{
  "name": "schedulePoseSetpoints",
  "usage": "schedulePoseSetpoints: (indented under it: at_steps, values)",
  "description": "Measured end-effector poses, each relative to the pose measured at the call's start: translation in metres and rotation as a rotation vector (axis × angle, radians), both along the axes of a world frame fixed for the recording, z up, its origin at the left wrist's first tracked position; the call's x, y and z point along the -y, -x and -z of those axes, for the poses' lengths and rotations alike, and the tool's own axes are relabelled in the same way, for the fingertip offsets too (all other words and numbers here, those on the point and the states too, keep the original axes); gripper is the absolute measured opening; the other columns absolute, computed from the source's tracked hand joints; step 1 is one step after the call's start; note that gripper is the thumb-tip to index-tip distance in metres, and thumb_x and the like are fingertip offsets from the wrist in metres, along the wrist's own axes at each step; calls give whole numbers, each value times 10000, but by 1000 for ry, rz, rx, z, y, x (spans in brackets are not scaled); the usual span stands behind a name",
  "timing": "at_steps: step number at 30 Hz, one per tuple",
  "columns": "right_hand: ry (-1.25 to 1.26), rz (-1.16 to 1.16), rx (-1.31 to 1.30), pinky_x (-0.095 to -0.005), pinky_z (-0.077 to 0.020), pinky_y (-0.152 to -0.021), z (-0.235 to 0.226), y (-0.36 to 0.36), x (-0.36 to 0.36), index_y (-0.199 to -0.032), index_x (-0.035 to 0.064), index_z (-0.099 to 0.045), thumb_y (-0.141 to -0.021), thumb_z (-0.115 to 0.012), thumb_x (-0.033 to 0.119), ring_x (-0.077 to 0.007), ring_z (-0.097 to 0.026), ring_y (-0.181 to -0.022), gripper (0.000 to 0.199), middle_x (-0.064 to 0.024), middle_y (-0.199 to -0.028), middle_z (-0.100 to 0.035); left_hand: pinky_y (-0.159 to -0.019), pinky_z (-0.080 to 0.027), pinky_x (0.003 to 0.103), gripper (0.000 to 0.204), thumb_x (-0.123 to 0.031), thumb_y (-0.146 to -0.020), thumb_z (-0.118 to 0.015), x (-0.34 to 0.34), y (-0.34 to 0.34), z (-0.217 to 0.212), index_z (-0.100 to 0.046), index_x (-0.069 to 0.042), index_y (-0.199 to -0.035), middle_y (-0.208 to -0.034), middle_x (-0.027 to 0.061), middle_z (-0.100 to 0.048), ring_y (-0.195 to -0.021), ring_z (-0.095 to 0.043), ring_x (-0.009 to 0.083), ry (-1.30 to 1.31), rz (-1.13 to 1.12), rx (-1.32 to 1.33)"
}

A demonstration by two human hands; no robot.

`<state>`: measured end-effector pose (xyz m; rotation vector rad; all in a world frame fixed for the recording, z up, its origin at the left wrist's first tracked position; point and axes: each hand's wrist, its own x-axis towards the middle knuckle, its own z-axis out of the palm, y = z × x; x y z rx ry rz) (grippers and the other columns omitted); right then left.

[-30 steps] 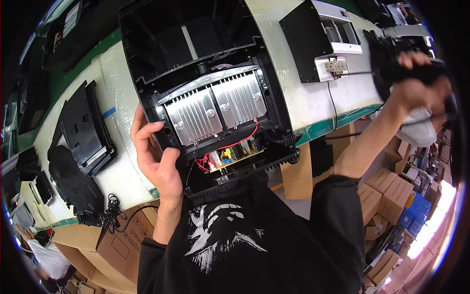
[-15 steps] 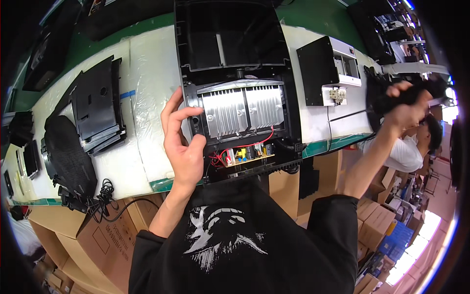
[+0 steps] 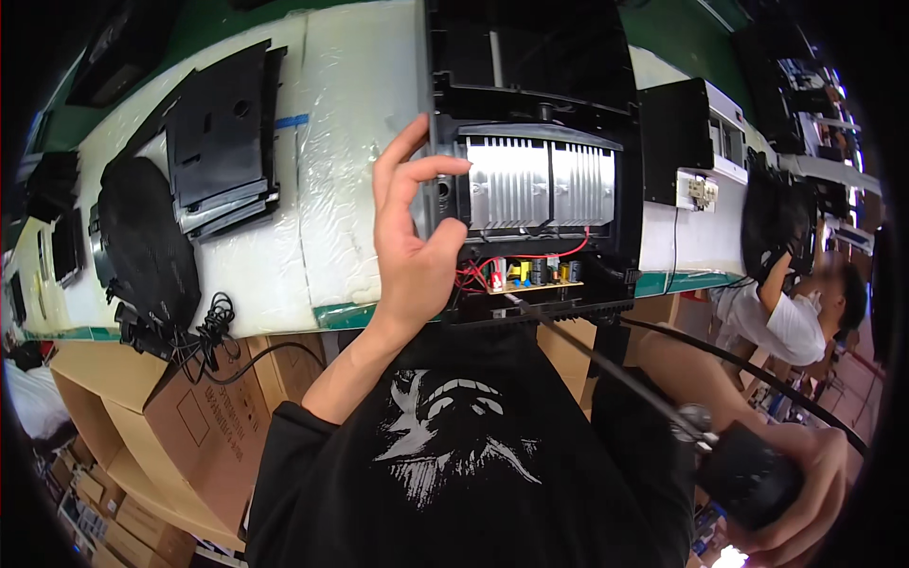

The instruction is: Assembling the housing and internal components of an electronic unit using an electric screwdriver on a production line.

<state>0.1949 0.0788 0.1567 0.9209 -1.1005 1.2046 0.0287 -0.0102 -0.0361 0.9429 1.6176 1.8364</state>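
Black housing (image 3: 629, 204) with silver heat sinks (image 3: 511, 189) is lying in front of me on the white-covered table (image 3: 350, 189). My left hand (image 3: 417, 256), half open, is resting on its left edge; my right hand (image 3: 820, 488) is gripping closely a black driver (image 3: 748, 473), whose tip is pointing at the circuit board (image 3: 570, 284), contact I cannot tell

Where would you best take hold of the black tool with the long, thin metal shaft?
Probably its thick, black handle, from the lower right, where the right hand grips it. The handle is the broad end, while the slim, straight metal shaft slants up-left toward the small tan circuit board.
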Motion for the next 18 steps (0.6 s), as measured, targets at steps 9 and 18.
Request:
schedulePoseSetpoints:
  at_steps: [9,18]
  values:
    - [270,306,786,-211,-480,-521,31,18,44,-657,62,-428,-820,-538,3,-147,-507,-435,206,-56,-510,-485,-875,-395,342,309,-40,-699,-437,-24,34,-71,-642,9,-926,-985,115,-613,-1021,-522,244,-515,320,-125]
    - [250,349,672,-207,-490,-509,72,45,78,-874,29,-506,-808,-630,247,-101,-526,-508,259,-20,-682,-518,-773,-469,319,262,-75,-778,-429,-73,-89,-136,-647,18,-891,-864,90,-656,-854,-601,234,-865,583,403]
